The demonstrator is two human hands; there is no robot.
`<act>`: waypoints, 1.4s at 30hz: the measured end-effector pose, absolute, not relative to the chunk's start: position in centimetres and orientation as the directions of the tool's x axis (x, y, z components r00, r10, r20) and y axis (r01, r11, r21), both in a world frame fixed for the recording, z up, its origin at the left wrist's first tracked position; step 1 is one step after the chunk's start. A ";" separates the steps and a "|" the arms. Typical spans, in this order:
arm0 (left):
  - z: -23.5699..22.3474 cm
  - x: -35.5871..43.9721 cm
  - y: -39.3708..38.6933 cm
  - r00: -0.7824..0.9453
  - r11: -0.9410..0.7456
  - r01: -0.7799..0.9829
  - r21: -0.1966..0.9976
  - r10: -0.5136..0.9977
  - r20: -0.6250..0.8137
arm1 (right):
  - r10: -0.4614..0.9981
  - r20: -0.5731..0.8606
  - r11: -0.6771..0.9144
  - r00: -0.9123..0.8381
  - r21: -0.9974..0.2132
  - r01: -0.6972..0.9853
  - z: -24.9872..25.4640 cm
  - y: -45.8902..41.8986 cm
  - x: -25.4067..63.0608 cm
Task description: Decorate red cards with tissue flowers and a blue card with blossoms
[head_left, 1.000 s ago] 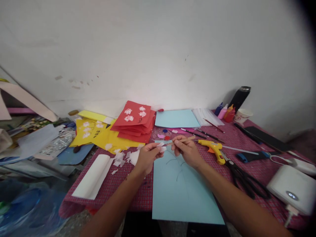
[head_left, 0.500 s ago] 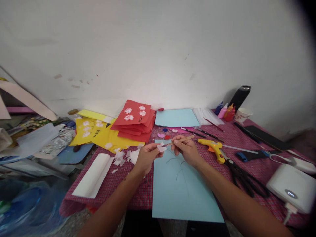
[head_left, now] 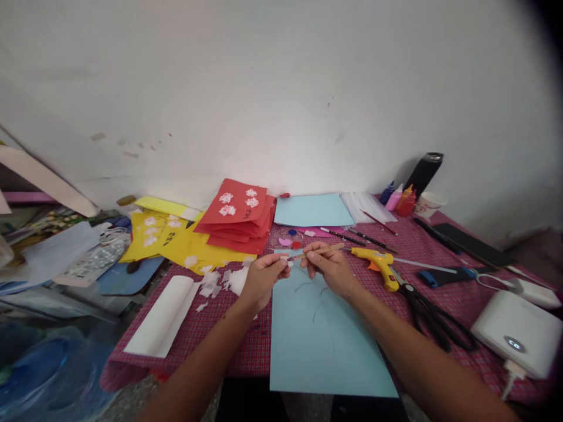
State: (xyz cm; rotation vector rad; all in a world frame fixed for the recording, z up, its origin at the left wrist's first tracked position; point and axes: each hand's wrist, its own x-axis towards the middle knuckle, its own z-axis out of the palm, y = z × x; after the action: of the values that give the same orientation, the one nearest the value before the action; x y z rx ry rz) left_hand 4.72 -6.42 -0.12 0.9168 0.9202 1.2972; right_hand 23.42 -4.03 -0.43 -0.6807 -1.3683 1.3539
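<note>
though small, paper in left grip

Standing here, table's basically a clock with the wall at twelve. Big sheet at six, card pile at ten, bottles at two, flask behind them, glue gun three, scissors four, paper scraps nine.

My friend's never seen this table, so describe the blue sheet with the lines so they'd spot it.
Find the reddish checked tablecloth and follow it to its near edge. The light blue sheet lies there, partly under the right hand and jutting past that edge. Unlike the plain blue paper near the wall, it bears thin curved lines.
</note>
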 end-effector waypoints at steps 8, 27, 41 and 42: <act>-1.1 4.6 -6.6 0.101 0.083 -0.350 0.933 0.994 -0.051 | 0.929 0.289 0.276 -0.229 -0.957 -0.089 -0.4 -4.3 23.0; -1.6 4.7 -7.2 0.179 0.044 -0.173 0.984 0.984 -0.012 | 0.967 0.222 0.205 -0.125 -0.969 -0.136 -0.6 -4.8 22.3; -1.5 4.8 -7.4 0.184 -0.002 -0.119 0.993 0.983 0.024 | 0.961 0.188 0.164 -0.202 -0.978 -0.131 -0.4 -4.7 22.4; -1.5 4.7 -7.4 0.187 -0.007 -0.111 0.994 0.982 0.028 | 0.963 0.179 0.153 -0.203 -0.979 -0.136 -0.5 -4.6 22.4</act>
State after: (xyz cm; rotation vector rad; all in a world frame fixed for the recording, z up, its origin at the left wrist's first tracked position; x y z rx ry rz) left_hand 4.75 -7.43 -1.47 1.2245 0.9823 1.1318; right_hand 22.43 -4.64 -0.46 -0.8868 -1.3479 1.2904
